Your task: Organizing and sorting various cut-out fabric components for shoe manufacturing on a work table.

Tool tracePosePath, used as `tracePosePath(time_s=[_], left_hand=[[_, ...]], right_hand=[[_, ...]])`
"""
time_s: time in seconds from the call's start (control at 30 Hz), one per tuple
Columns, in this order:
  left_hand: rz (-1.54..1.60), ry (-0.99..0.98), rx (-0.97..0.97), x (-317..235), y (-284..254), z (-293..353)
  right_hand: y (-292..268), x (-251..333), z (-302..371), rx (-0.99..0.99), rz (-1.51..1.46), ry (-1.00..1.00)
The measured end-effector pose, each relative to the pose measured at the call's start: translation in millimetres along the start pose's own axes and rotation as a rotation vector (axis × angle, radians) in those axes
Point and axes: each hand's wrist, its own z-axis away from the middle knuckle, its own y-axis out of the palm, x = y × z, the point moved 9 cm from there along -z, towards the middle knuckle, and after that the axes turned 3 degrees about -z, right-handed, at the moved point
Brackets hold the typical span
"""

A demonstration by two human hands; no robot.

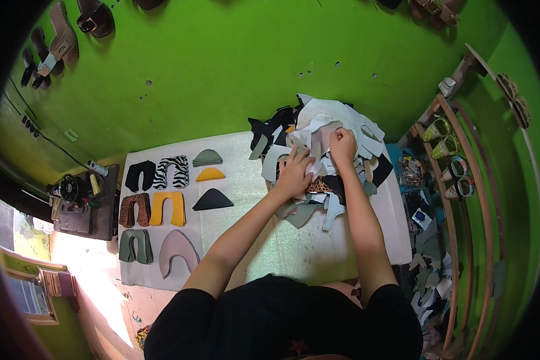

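A heap of cut material scraps (318, 117), mostly white, grey and black, lies on the right half of the table. My left hand (294, 174) rests on the heap's near left side, fingers apart over pale pieces. Farther right, my right hand (343, 147) is closed at the edge of a beige-grey scrap (326, 137) and appears to grip it; its fingertips are partly hidden. Below the hands a leopard-print scrap (319, 185) shows between the pieces. A light grey strip (333, 211) hangs toward the near side.
Left on the table (234, 147) are stacked U-shaped pieces: black (140, 175), zebra-print (171, 171), brown spotted (135, 210), yellow (168, 209), green (136, 246) and mauve (178, 252). Beside them lie half-round pieces (207, 157). A sewing machine (71, 188) stands left; a shoe rack (453, 222) stands right.
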Motion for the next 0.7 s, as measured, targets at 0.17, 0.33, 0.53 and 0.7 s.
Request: tracePosePath(time_s=[0.17, 0.33, 0.53, 0.7], left_hand=[[0.012, 0.001, 0.042, 0, 6, -5], [0.108, -0.017, -0.225, 3, -23, -6], [0.155, 0.109, -0.536, -25, -104, -13], [0.011, 0.285, -0.483, -67, -140, -18]], right_hand=[[-18, 3, -23, -0.014, -0.359, 0.027], [-37, 37, -33, 0.101, -0.44, -0.063], [-64, 110, -19, 0.311, -0.348, -0.321], [-29, 130, 7, 0.87, -0.473, -0.321]])
